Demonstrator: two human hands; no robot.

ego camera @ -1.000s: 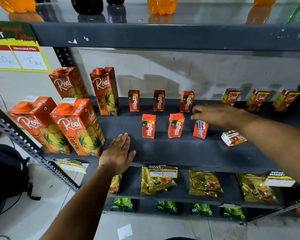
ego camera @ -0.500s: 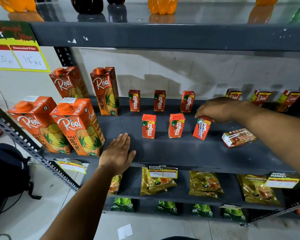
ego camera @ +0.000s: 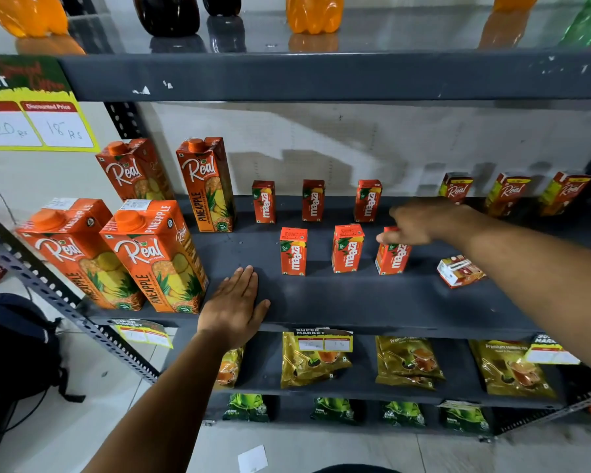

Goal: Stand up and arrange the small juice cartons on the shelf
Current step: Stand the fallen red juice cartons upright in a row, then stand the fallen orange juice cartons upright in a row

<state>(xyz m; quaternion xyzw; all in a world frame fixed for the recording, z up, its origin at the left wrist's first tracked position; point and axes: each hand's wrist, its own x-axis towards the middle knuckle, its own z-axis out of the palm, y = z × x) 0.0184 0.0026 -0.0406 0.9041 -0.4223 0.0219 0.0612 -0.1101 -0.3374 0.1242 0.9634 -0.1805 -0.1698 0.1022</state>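
Now third front Maaza carton (ego camera: 393, 256) stands upright, was tilted; right hand (ego camera: 420, 221) pinches its top. Left hand (ego camera: 234, 303) flat, empty on shelf (ego camera: 355, 302). Fallen carton (ego camera: 459, 271) right of it remains.

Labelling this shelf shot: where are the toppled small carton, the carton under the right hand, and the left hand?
Toppled small carton (ego camera: 459, 272), head view, its upward side.
Carton under the right hand (ego camera: 393, 257), head view, front label.
Left hand (ego camera: 234, 307), head view, back of hand.

Even indoor light; glare on top shelf (ego camera: 321, 42); wide-angle bending at edges; corners soft.
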